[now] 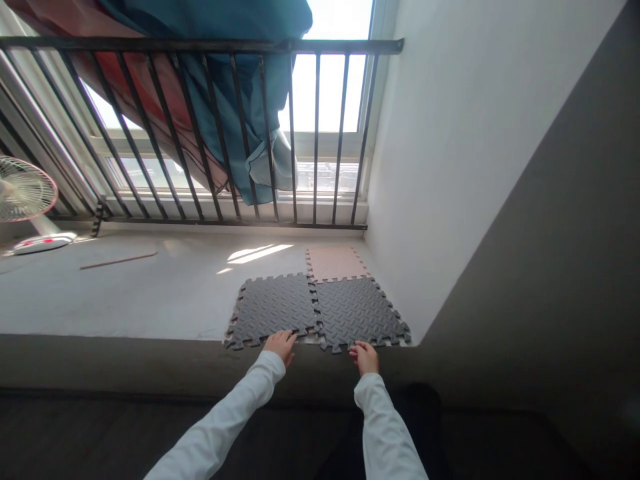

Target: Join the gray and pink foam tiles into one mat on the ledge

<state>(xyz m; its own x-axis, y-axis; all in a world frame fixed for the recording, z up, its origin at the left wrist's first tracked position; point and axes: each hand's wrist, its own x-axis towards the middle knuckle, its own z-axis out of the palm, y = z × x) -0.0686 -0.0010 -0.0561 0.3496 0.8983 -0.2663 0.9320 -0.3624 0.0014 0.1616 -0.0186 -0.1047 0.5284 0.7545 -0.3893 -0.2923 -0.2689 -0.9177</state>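
Surface (165, 293): pale, bounded by wall (450, 133) at right edge and by railing (200, 45) along back edge.
Right tile (360, 310): dark, lying at front right corner of surface, with front teeth (336, 348) seemingly a little over front edge.
Left tile (275, 303): dark, also at front edge, just beside right tile.
Pink tile (335, 263): lying near back right corner, directly behind right tile.
Left hand (281, 347): at front side of left tile, with fingers bent over border; cannot tell if gripping or only resting.
Right hand (366, 358): at front side of right tile, with thumb and fingers close together; perhaps pinching border, but cannot tell surely.
Seam (315, 303): running between both dark tiles, with small pale gaps; too small to tell if fully locked.
Risk at seam: could open wider, if pulling one dark tile more strongly than other.
Risk at front edge: could bend down or slip off, because of weak support there.
Risk at wall: could buckle upward, if pushing right tile too hard to right.
Risk at back: could lose line with pink tile, if dragging right tile forward.
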